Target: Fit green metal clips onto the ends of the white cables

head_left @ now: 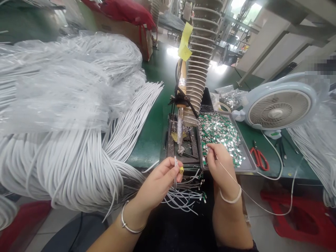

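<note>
My left hand (160,182) is closed, pinching the end of a grey cable (175,161) upright between thumb and fingers, below the soldering iron. A small yellow piece (181,169) shows at its fingertips. My right hand (220,164) is closed at the near left of a metal tray (249,164) of small connectors with green boards (223,131). A thin pale wire (228,172) runs out of this hand past the wrist; whether its fingertips also pinch a connector cannot be made out. The soldering iron (180,120) hangs tip down over a dark metal stand (170,148).
A ribbed exhaust hose (198,70) drops behind the iron. Large bundles of grey cable (78,164) fill the left. Cables with connectors (189,196) lie along the table's front edge. Red-handled pliers (259,159) and a fan (279,108) are at right, with a red stool (296,217) below.
</note>
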A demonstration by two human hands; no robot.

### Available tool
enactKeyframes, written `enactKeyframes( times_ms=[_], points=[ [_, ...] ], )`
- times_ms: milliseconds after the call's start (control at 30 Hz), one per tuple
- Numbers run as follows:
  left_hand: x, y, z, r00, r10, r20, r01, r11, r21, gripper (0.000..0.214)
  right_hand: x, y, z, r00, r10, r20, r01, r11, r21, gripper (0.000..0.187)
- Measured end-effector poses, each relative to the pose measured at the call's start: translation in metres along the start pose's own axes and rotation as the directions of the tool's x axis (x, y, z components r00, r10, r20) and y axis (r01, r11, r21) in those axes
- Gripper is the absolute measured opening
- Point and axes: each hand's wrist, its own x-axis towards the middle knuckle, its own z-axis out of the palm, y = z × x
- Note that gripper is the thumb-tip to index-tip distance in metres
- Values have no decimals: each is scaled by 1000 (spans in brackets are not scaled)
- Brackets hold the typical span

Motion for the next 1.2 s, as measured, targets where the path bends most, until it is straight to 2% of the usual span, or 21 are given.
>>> enactKeyframes(
  times_ms=[100,233,433,667,900,1200],
  points=[
    [0,-1,0,999,10,-30,-8,997,71,17,-4,-11,-4,999,-1,-35,5,992,124,19],
    [1,-1,2,997,36,-61,-31,997,77,15,-12,-28,-6,998,44,-54,-25,950,312,14],
    [0,-2,6,995,33,-97,-26,997,70,20,-21,-41,5,997,62,-37,-38,887,461,10],
    [0,0,9,994,47,-103,-47,999,6,27,-26,-50,15,997,73,-36,-45,859,510,11],
    [0,-2,12,986,115,-121,-108,992,63,23,-29,-55,22,992,125,1,-105,831,546,8],
    [-1,1,15,968,181,-175,-155,976,152,13,-30,-58,25,990,137,-18,-102,813,573,7]
  ],
)
